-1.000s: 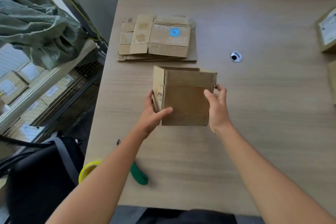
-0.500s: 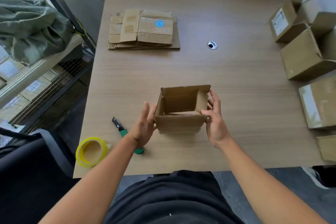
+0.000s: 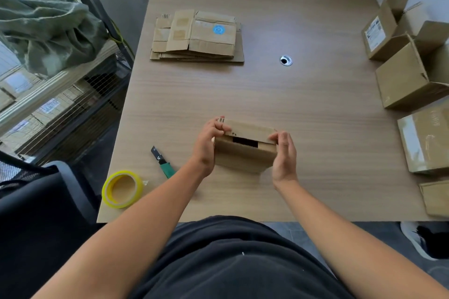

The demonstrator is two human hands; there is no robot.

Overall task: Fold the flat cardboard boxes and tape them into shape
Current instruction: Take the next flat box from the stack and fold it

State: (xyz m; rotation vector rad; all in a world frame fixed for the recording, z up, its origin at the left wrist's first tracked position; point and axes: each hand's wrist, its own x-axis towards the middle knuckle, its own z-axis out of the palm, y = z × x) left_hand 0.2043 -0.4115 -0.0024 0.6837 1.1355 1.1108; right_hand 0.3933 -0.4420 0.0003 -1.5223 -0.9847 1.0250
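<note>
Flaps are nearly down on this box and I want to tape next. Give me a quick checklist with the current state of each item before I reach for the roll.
1. Box resting on the table: ok.
2. Both hands on the box: ok, left hand and right hand press at either end.
3. Top flaps fully closed: not ok, a dark gap shows between them.
4. Tape roll within reach: ok, near the table's front left corner.
5. Utility knife at hand: ok, lying between roll and box; whether the blade is exposed, cannot tell.
6. Loose tape end ready to pull: cannot tell.
</note>
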